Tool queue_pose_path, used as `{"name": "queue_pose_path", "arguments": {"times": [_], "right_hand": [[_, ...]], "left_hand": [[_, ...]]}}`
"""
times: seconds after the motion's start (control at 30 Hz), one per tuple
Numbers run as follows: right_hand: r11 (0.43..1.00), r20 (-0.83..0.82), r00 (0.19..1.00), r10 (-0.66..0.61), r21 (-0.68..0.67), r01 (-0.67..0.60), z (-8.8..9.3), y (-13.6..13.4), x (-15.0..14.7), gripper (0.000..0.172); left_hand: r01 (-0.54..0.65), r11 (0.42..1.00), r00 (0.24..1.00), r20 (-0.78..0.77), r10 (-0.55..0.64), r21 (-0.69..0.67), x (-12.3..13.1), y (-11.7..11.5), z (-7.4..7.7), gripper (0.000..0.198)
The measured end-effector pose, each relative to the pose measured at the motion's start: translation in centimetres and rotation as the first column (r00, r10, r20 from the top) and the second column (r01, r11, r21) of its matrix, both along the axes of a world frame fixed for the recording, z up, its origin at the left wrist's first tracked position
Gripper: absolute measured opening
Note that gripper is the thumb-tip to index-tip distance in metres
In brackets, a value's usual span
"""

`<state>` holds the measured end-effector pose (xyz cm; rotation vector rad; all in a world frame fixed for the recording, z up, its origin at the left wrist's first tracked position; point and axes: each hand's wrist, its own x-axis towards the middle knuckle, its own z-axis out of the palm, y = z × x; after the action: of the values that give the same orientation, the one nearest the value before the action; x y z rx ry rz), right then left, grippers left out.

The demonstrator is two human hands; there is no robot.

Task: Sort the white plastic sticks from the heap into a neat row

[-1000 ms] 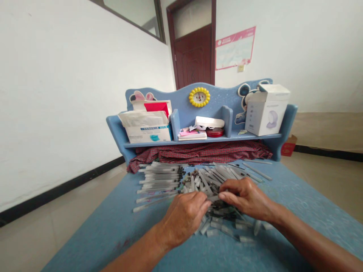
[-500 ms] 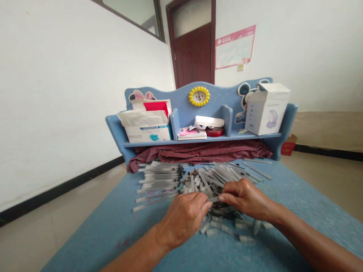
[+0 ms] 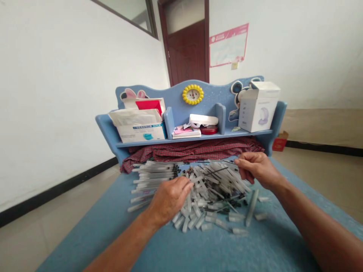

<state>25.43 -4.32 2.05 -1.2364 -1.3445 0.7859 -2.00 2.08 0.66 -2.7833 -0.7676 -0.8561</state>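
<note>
Whitish plastic, in a narrow translucent piece point(image 3: 197, 178), is pinched by the left hand point(image 3: 170, 197), its end exposed to the right of the fingertips. In line beyond it a thin dark rod point(image 3: 217, 172) is seen; whether they are joined cannot be told. Farther right, the fingers of the right hand point(image 3: 256, 169) are bunched at a slim dark-tipped stick; whether it is gripped cannot be told. Between and below the grips, a loose heap of translucent tubes point(image 3: 222, 181) is spread on the blue tabletop point(image 3: 170, 253). Beyond the left grip, black-ended whitish pens point(image 3: 154, 176) are laid in a row; farther beyond, a red checked cloth point(image 3: 193, 150) is bunched.
</note>
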Motion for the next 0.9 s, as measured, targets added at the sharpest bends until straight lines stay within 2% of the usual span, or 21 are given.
{"name": "queue_pose_path", "arguments": {"times": [0.1,0.27,0.4,0.47,0.53,0.6,0.67,0.73,0.9], "right_hand": [[0.998,-0.03,0.998,-0.049,0.037,0.05,0.2,0.1,1.2,0.041],[1.0,-0.004,1.0,0.009,-0.017,-0.009,0.1,0.3,1.8,0.04],[0.986,0.109,0.98,-0.165,-0.01,0.167,-0.8,1.0,1.1,0.038],[0.962,0.237,0.932,-0.273,0.061,0.266,-1.3,1.3,0.7,0.036],[0.938,0.385,0.856,-0.346,0.166,0.304,-1.5,1.3,0.3,0.036],[0.932,0.512,0.781,-0.359,0.241,0.27,-1.6,1.2,0.0,0.035],[0.949,0.6,0.739,-0.308,0.246,0.197,-1.5,1.0,-0.1,0.037],[0.964,0.64,0.724,-0.259,0.223,0.148,-1.5,0.9,-0.2,0.04],[0.965,0.613,0.746,-0.259,0.204,0.168,-1.6,1.0,-0.5,0.043]], "left_hand": [[-0.03,1.0,0.999,0.017,0.03,0.008,-0.1,0.5,0.0,0.025],[-0.056,0.998,0.998,0.007,0.056,0.017,0.0,0.6,0.0,0.025],[-0.034,0.999,0.999,-0.004,0.034,0.024,0.2,0.4,-0.1,0.025],[-0.033,0.999,0.999,-0.016,0.033,0.022,0.2,0.3,-0.2,0.026],[-0.039,0.999,0.999,-0.037,0.04,0.011,0.3,0.2,-0.3,0.025],[-0.045,0.999,0.997,-0.055,0.045,0.0,0.3,0.2,-0.5,0.025],[-0.045,0.999,0.997,-0.069,0.045,-0.003,0.2,0.2,-0.6,0.026],[-0.035,0.999,0.997,-0.074,0.035,-0.003,0.3,0.1,-0.6,0.026],[0.018,0.999,0.996,-0.09,-0.021,-0.031,0.7,-0.7,-0.7,0.025]]}}
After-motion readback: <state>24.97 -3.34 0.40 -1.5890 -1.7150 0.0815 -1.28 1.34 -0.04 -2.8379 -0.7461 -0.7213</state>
